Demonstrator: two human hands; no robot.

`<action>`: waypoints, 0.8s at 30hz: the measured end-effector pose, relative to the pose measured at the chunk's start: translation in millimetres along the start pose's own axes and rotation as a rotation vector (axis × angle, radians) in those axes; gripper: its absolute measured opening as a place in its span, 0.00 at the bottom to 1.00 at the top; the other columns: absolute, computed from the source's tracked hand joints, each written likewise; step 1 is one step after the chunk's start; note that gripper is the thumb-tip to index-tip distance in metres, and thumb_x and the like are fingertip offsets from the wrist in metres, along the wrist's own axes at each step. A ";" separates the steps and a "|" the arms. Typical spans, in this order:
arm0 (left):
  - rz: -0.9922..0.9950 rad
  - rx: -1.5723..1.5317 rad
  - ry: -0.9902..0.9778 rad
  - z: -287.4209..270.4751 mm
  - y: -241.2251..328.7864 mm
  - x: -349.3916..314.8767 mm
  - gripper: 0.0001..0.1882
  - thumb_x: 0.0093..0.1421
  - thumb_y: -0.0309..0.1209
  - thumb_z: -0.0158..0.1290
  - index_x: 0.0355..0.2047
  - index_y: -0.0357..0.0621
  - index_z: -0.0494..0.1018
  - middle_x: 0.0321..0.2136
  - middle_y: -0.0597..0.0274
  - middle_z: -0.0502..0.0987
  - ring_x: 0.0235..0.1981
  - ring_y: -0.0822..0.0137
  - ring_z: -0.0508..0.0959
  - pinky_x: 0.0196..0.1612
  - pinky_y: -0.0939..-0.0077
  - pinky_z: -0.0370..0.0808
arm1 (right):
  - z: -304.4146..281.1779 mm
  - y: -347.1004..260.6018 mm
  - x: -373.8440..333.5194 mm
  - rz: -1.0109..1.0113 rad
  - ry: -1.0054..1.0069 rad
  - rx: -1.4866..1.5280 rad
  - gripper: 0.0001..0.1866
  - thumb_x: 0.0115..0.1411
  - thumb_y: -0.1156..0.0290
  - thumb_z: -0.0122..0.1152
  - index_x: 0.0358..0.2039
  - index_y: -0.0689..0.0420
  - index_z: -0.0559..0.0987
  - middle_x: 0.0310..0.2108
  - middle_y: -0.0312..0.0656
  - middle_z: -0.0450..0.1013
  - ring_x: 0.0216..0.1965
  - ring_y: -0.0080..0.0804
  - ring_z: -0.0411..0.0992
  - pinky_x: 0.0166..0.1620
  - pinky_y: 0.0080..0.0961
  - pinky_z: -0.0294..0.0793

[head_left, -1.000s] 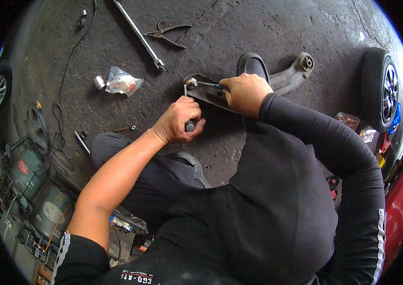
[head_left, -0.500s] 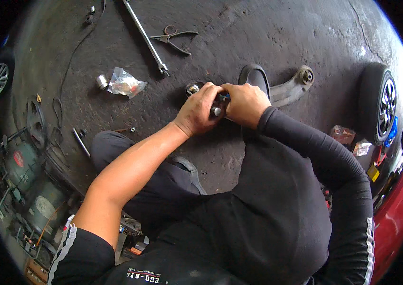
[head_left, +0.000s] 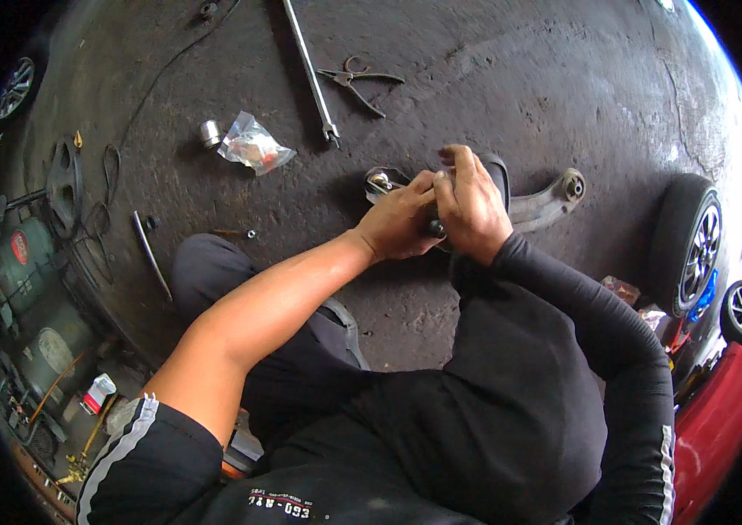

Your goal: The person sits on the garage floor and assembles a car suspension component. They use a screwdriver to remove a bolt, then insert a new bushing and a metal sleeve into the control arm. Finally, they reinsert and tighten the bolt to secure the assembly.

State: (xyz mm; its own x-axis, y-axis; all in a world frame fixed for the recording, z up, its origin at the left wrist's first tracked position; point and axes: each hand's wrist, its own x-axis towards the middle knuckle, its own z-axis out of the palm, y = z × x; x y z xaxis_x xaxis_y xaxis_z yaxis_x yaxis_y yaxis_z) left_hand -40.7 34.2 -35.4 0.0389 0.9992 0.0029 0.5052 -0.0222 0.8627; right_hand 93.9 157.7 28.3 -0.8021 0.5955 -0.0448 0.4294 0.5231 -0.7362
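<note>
- Working on the metal control arm (head_left: pixel 539 203) that lay on the concrete floor (head_left: pixel 511 79), we had both hands bunched over its near end, just in front of our knees.
- Our left hand (head_left: pixel 399 223) was closed in a tight grip around a dark tool handle (head_left: pixel 435 229); our right hand (head_left: pixel 470 206) pressed down over it, fingers curled together.
- A shiny fitting (head_left: pixel 379 182) showed just left of our knuckles; what the tool engaged was hidden.
- To do this well, we judged we should keep the tool square and the arm pinned flat.
- Farther out lay pliers (head_left: pixel 360 80), a long bar (head_left: pixel 310 70), a plastic bag (head_left: pixel 253 144) and a wheel (head_left: pixel 690 245).
</note>
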 end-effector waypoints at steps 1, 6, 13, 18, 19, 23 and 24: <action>0.059 0.019 0.040 1.1 -2.1 1.9 0.27 0.58 0.31 0.72 0.56 0.46 0.76 0.53 0.49 0.79 0.56 0.41 0.82 0.57 0.50 0.83 | -1.3 -2.1 -0.1 0.003 -0.016 -0.008 0.24 0.73 0.67 0.56 0.63 0.70 0.73 0.57 0.69 0.76 0.60 0.67 0.75 0.67 0.54 0.73; 0.027 -0.032 0.019 3.2 -5.8 4.2 0.19 0.57 0.28 0.72 0.48 0.46 0.81 0.46 0.54 0.83 0.50 0.45 0.85 0.54 0.52 0.84 | -7.8 -14.0 -2.2 0.131 -0.024 0.028 0.23 0.74 0.68 0.56 0.63 0.69 0.73 0.57 0.67 0.76 0.59 0.66 0.75 0.66 0.53 0.72; 0.116 -0.047 0.112 8.5 1.0 0.1 0.19 0.57 0.27 0.71 0.48 0.44 0.81 0.47 0.53 0.83 0.51 0.45 0.84 0.54 0.52 0.83 | -6.5 -16.7 -1.5 0.002 -0.002 -0.027 0.20 0.73 0.70 0.57 0.61 0.68 0.75 0.55 0.64 0.78 0.57 0.63 0.76 0.64 0.51 0.74; 0.098 -0.057 0.138 14.7 4.4 0.5 0.18 0.58 0.28 0.70 0.48 0.42 0.80 0.46 0.50 0.83 0.51 0.45 0.84 0.55 0.51 0.82 | -4.0 -15.7 -5.3 0.097 -0.011 0.002 0.21 0.73 0.67 0.57 0.61 0.68 0.75 0.56 0.64 0.78 0.58 0.64 0.76 0.65 0.52 0.73; 0.103 -0.075 0.153 15.5 5.2 0.7 0.18 0.58 0.28 0.70 0.48 0.42 0.80 0.46 0.50 0.83 0.51 0.45 0.84 0.55 0.51 0.82 | -4.3 -15.2 -6.3 0.094 -0.003 -0.006 0.22 0.74 0.67 0.57 0.61 0.68 0.75 0.56 0.64 0.78 0.58 0.65 0.76 0.65 0.52 0.73; 0.094 -0.105 0.156 17.4 7.2 1.4 0.18 0.60 0.29 0.69 0.49 0.42 0.80 0.45 0.49 0.83 0.51 0.44 0.84 0.55 0.51 0.82 | -5.9 -11.6 -10.8 0.137 -0.022 -0.026 0.22 0.74 0.67 0.56 0.61 0.68 0.76 0.57 0.64 0.78 0.58 0.65 0.75 0.66 0.52 0.73; 0.085 -0.101 0.133 16.8 7.4 1.5 0.18 0.60 0.29 0.69 0.49 0.42 0.80 0.45 0.49 0.83 0.50 0.44 0.84 0.55 0.51 0.82 | -6.4 -10.5 -11.5 0.128 -0.017 -0.031 0.22 0.73 0.67 0.56 0.61 0.68 0.76 0.57 0.64 0.78 0.58 0.65 0.75 0.66 0.52 0.73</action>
State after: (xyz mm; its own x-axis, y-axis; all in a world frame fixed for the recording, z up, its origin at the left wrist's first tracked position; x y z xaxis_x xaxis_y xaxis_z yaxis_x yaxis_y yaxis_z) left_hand -22.5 35.0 -37.5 -0.0402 0.9895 0.1389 0.4151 -0.1099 0.9031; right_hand 101.2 149.3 40.9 -0.7469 0.6482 -0.1485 0.5411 0.4626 -0.7023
